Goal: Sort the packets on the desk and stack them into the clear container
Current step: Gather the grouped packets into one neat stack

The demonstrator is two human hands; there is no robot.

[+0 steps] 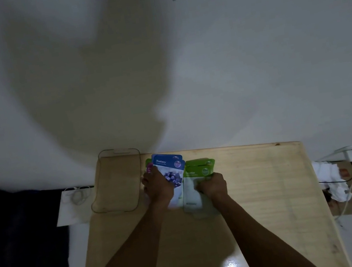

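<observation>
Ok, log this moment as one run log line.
left hand on blueberry packets | right hand on green packets | clear container empty

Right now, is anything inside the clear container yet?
No packets show inside the clear container; only the wooden desk shows through its bottom. The blue packets lie under the left hand beside it, the green packets under the right hand.

White cables [76,196], crumpled cloth [327,174]

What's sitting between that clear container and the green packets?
In the head view: the blue Blueberry packets, held under the left hand, beside the clear plastic container and green packets.
</observation>
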